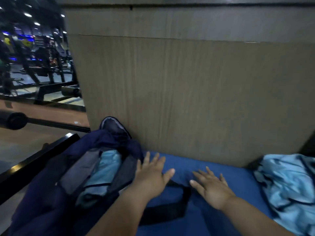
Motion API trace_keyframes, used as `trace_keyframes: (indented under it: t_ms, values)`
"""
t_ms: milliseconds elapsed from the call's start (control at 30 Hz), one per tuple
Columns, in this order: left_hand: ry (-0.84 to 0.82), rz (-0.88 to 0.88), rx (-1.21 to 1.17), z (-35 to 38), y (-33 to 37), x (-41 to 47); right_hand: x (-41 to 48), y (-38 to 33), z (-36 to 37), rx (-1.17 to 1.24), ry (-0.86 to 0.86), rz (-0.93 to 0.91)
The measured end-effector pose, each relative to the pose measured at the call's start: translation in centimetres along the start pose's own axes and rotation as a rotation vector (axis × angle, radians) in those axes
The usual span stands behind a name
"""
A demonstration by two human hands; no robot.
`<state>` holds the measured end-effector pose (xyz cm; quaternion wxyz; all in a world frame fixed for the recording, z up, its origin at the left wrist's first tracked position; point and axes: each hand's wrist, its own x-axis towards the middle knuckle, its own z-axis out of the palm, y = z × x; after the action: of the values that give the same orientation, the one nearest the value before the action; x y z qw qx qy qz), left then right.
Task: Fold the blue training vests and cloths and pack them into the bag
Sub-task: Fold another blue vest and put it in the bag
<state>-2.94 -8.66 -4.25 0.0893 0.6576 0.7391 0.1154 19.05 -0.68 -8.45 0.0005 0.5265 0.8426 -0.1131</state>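
A dark navy bag [42, 193] lies open at the lower left. Inside it sit a folded light blue vest [104, 169] and grey folded cloths [80, 172]. Its black strap [173, 206] trails across the blue padded surface [196, 223]. My left hand [151, 176] hovers just right of the bag's opening, fingers spread and empty. My right hand [211, 186] is held flat over the blue surface, fingers apart, holding nothing. A crumpled pile of light blue vests [288, 186] lies at the far right, a hand's width beyond my right hand.
A tall brown wood-grain panel [187, 91] rises right behind the blue surface. A black rail [34, 160] runs along the left of the bag. Gym machines [34, 65] and a barbell bar [15, 120] stand on the wooden floor at the left.
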Motion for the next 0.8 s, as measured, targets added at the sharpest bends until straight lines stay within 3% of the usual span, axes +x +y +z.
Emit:
trace_keyframes:
  t_ms: [233, 333, 500, 600, 800]
  values:
    - [-0.278, 0.278, 0.104, 7.4, 9.9, -1.7, -8.2, 11.9, -1.4, -0.121, -0.015, 0.194]
    - [-0.272, 0.322, 0.242, 9.3, 11.9, -1.6, -11.5, 15.2, -2.5, -0.152, 0.182, 0.110]
    - [-0.184, 0.129, 0.334, 10.6, 11.6, -0.3, -14.9, 20.3, -2.7, -0.207, 0.480, 0.078]
    - [-0.173, -0.065, 0.305, 10.4, 9.0, 0.7, -15.5, 21.6, -3.6, -0.197, 0.592, 0.177]
    - [-0.165, -0.232, 0.361, 9.0, 5.8, 2.3, -15.3, 22.7, -5.0, -0.197, 0.742, 0.361]
